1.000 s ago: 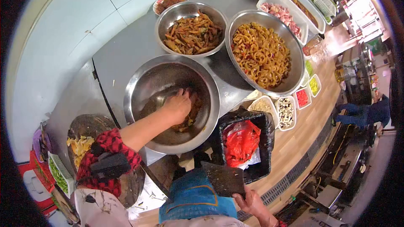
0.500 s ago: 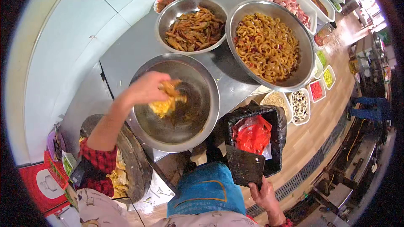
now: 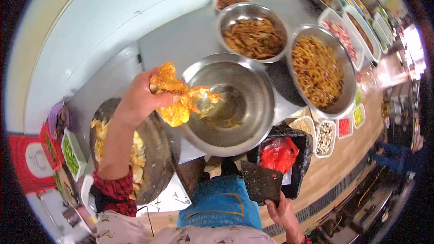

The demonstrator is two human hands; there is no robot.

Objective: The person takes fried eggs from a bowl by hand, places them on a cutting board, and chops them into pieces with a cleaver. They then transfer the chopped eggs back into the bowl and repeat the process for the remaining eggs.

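Note:
My left hand point(image 3: 140, 97) is closed around a glossy yellow-orange piece of cooked chicken point(image 3: 174, 104), held over the left rim of a large steel bowl point(image 3: 262, 131). The bowl has a little yellowish liquid and a few scraps at its bottom. Below my left forearm, cut yellow pieces point(image 3: 138, 158) lie on a round chopping block point(image 3: 158, 176), partly hidden by the arm. Low on the right, my right hand point(image 3: 284, 212) grips a cleaver point(image 3: 262, 183) with a dark, broad blade, in front of a bin.
The bin point(image 3: 307, 171), lined in black, holds a red plastic bag point(image 3: 279, 153). Behind the large bowl stand a bowl of brown strips point(image 3: 255, 38) and a bowl of brown rings point(image 3: 316, 72). Small tubs of chopped ingredients point(image 3: 324, 138) line the right. Green vegetables point(image 3: 70, 156) sit far left.
My left hand has lifted the chicken from inside the large bowl to its left rim. The view has shifted, so the bowls sit further right. My right hand still holds the cleaver low.

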